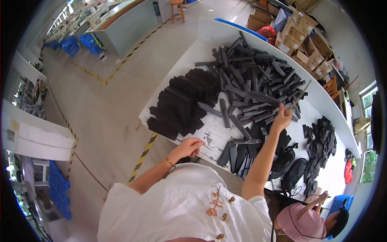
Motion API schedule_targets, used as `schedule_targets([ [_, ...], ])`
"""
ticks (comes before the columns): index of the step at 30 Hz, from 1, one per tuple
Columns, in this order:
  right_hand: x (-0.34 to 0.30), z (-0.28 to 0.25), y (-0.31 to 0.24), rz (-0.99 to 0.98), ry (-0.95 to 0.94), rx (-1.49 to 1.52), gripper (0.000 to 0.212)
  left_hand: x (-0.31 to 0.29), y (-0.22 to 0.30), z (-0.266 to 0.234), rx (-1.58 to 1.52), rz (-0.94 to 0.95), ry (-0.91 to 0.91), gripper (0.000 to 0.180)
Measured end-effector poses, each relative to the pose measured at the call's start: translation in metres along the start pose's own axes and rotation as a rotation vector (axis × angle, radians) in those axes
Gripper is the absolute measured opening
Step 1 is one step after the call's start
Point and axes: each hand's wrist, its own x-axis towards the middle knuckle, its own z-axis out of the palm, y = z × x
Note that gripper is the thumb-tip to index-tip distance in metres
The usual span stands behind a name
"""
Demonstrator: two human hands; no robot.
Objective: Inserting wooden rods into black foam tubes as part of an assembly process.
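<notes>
"What has the right grip (284, 117) got?"

"It's pinched closed around a thin pale stick (300, 95), right of centre in the frame. A long dark strip (264, 98) ends at the fingers; whether it's held too, I can't tell."

"And the left grip (190, 148)?"

"Half curled, apparently empty, by the near edge of the desk (210, 136), lower centre."

"How would that strip handle?"

"Light and pliable, I'd guess, and easily creased. Pinch it gently near an end."

"The surface?"

"White, scuffed; dark rolled pieces (278, 74) heaped upper centre, flat black pieces (181, 101) to their left."

"Beyond?"

"Taped grey floor (117, 117) at left, cartons (296, 36) upper right, a co-worker (302, 220) lower right."
</notes>
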Motion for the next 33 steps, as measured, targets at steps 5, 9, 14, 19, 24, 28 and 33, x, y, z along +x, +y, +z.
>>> schedule_targets([
  [5, -0.029, 0.006, 0.072, 0.017, -0.012, 0.004, 0.026, 0.033, 0.022, -0.076, -0.039, 0.150, 0.250, 0.026],
  [9, -0.120, 0.073, 0.071, 0.465, -0.674, 0.245, 0.025, 0.089, 0.049, -0.179, 0.101, 0.311, 0.463, 0.042],
  [14, -0.175, 0.168, 0.057, 0.344, -0.817, -0.247, 0.050, 0.185, 0.062, -0.295, 0.241, 0.162, 0.512, 0.073],
  [19, -0.156, 0.225, 0.026, 0.366, -0.961, -0.634, 0.069, 0.278, 0.054, -0.344, 0.268, -0.072, 0.409, 0.097],
  [24, -0.153, 0.249, 0.041, 0.394, -1.035, -0.818, 0.084, 0.346, 0.033, -0.331, 0.353, -0.163, 0.313, 0.104],
  [28, -0.159, 0.266, 0.043, 0.379, -1.061, -0.880, 0.096, 0.372, 0.017, -0.323, 0.529, -0.224, 0.221, 0.105],
  [33, -0.172, 0.277, 0.059, 0.464, -0.977, -0.813, 0.085, 0.389, 0.015, -0.311, 0.509, -0.315, 0.132, 0.100],
])
